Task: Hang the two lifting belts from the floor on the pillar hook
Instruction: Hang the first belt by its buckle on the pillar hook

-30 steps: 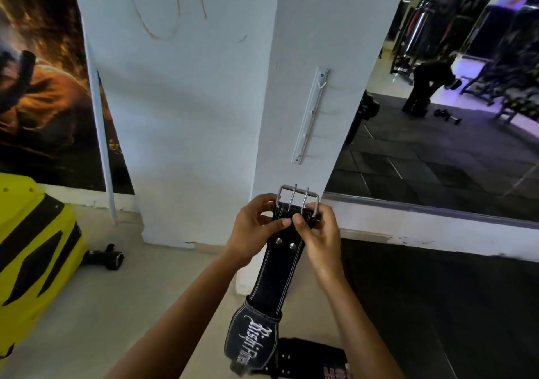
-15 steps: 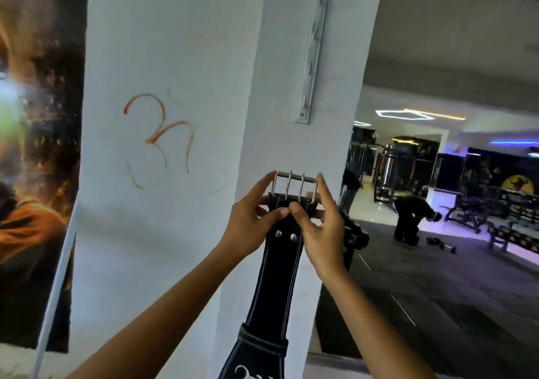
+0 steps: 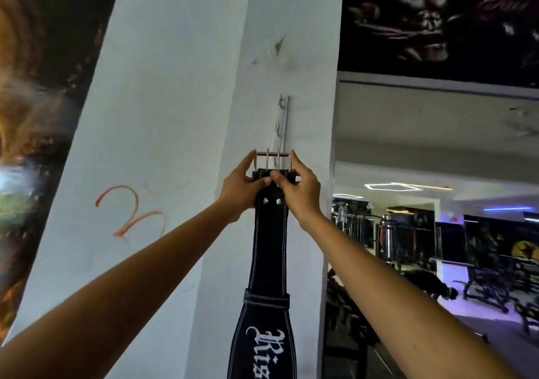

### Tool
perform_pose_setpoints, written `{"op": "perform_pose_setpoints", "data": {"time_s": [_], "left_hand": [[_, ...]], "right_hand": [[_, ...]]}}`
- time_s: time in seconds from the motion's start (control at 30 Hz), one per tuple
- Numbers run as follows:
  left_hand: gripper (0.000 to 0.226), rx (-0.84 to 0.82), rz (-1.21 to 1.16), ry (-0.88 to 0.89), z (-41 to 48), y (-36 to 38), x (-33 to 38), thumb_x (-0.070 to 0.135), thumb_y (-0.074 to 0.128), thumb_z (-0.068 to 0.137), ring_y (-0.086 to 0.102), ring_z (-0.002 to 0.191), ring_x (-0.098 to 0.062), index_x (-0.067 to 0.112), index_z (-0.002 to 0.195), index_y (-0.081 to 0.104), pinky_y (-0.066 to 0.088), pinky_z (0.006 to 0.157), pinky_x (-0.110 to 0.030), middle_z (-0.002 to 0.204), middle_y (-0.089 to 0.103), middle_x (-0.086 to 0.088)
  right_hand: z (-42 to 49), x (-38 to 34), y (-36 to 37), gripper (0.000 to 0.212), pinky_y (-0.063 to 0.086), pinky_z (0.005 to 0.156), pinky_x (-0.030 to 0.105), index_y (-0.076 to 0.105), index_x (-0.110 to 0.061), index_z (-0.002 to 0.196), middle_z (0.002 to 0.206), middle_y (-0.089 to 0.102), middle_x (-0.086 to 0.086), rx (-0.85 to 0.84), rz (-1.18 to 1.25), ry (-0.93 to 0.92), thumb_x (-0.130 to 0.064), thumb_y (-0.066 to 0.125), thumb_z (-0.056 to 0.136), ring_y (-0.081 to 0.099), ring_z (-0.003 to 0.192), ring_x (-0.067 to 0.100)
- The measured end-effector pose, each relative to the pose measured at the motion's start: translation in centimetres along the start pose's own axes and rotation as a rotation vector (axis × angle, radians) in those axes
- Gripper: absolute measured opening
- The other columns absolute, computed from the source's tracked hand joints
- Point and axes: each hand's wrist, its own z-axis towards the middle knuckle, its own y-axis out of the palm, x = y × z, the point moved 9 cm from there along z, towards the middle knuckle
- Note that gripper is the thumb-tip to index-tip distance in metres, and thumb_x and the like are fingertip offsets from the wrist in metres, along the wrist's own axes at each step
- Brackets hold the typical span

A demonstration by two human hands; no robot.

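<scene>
A black lifting belt (image 3: 269,250) with white stitching and white lettering hangs straight down in front of the white pillar (image 3: 163,122). Its steel two-prong buckle (image 3: 272,158) is at the top, held against the lower end of the white hook rail (image 3: 280,122) on the pillar's right face. My left hand (image 3: 242,186) grips the belt's left top corner. My right hand (image 3: 297,189) grips the right top corner, thumb on the leather. The second belt is out of view.
A large poster (image 3: 43,101) covers the wall left of the pillar. Right of the pillar a wall mirror (image 3: 423,174) shows gym machines and a crouching person (image 3: 428,285). An orange scrawl (image 3: 131,212) marks the pillar.
Both hands have lifted the belt upward along the pillar. The buckle has gone from well below the hook rail to its lower end. The view has tilted up, and the floor has left the frame.
</scene>
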Motion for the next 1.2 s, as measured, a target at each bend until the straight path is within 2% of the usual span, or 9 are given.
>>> {"op": "perform_pose_setpoints", "data": {"time_s": [0.2,0.33,0.53,0.63,0.7,0.83,1.0,1.13,1.2], "left_hand": [[0.067,0.014,0.05,-0.05,3.6,0.9,-1.1,0.022,0.064,0.088,0.066,0.103,-0.021,0.042,0.143,0.032,0.057,0.07,-0.029,0.13,0.059,-0.013],[0.062,0.019,0.101,-0.018,3.3,1.2,-2.4,0.027,0.061,0.09,0.067,0.091,-0.017,0.041,0.143,0.033,0.058,0.067,-0.028,0.117,0.065,-0.014],[0.06,0.057,0.275,0.154,1.1,1.4,-2.4,0.028,0.051,0.095,0.062,0.103,-0.02,0.04,0.147,0.022,0.05,0.093,-0.032,0.118,0.06,0.002],[0.057,0.114,0.506,0.198,-1.4,0.8,-3.3,0.027,0.049,0.095,0.036,0.132,-0.029,0.032,0.147,0.026,0.031,0.109,-0.04,0.142,0.046,-0.007],[0.052,0.107,0.615,0.259,-4.0,0.5,-3.6,0.025,0.05,0.095,0.023,0.14,-0.026,0.027,0.145,0.035,0.025,0.112,-0.038,0.153,0.033,-0.006],[0.034,0.029,0.629,0.374,-9.5,0.4,-3.7,0.028,0.053,0.094,0.04,0.133,-0.02,0.018,0.125,0.061,0.035,0.109,-0.036,0.145,0.047,-0.003],[0.027,-0.061,0.547,0.345,-17.7,-0.1,-7.3,0.026,0.052,0.094,0.053,0.113,-0.013,0.016,0.115,0.065,0.05,0.093,-0.033,0.126,0.06,0.0],[0.024,-0.22,0.463,0.204,-25.5,-0.1,-13.4,0.025,0.052,0.094,0.055,0.106,-0.009,0.017,0.114,0.064,0.044,0.085,-0.01,0.116,0.062,0.003],[0.022,-0.325,0.43,0.098,-29.8,0.5,-17.2,0.025,0.052,0.094,0.058,0.099,-0.009,0.02,0.112,0.064,0.046,0.083,-0.012,0.11,0.065,0.003]], "right_hand": [[2.5,2.1,1.2,0.063,0.039,0.102,0.028,0.038,-0.018,0.147,0.128,0.055,0.015,0.02,0.024,0.099,-0.03,0.064,0.091,0.052,0.123,0.026],[2.5,3.7,1.6,0.059,0.038,0.108,0.03,0.039,-0.018,0.146,0.131,0.053,0.015,-0.002,-0.007,0.077,-0.032,0.06,0.093,0.05,0.127,0.026],[1.2,4.0,1.8,0.058,0.029,0.086,0.004,0.031,-0.02,0.15,0.137,0.051,0.012,-0.013,-0.093,0.058,-0.019,0.055,0.097,0.05,0.126,0.023],[-0.7,3.5,1.7,0.06,0.04,0.106,0.026,0.027,-0.024,0.151,0.149,0.046,0.007,-0.04,-0.206,0.029,-0.018,0.054,0.097,0.046,0.133,0.028],[-3.0,3.2,1.4,0.059,0.031,0.117,0.04,0.025,-0.02,0.152,0.157,0.033,0.007,-0.015,-0.309,0.014,-0.018,0.051,0.099,0.029,0.145,0.028],[-9.5,2.9,0.9,0.055,0.012,0.117,0.025,0.025,-0.017,0.152,0.161,0.022,0.001,-0.003,-0.358,0.029,-0.024,0.045,0.101,0.013,0.151,0.017],[-20.1,4.4,0.7,0.05,0.016,0.118,0.023,0.036,-0.012,0.148,0.158,0.031,0.003,-0.048,-0.423,0.121,-0.027,0.047,0.101,0.022,0.148,0.015],[-30.9,6.0,0.1,0.048,0.028,0.117,0.032,0.044,-0.008,0.142,0.152,0.041,0.008,-0.07,-0.452,0.241,-0.024,0.052,0.098,0.03,0.141,0.012],[-36.4,6.8,0.0,0.048,0.031,0.113,0.027,0.045,-0.007,0.141,0.146,0.047,0.008,-0.093,-0.479,0.291,-0.024,0.054,0.097,0.035,0.135,0.009]]}}
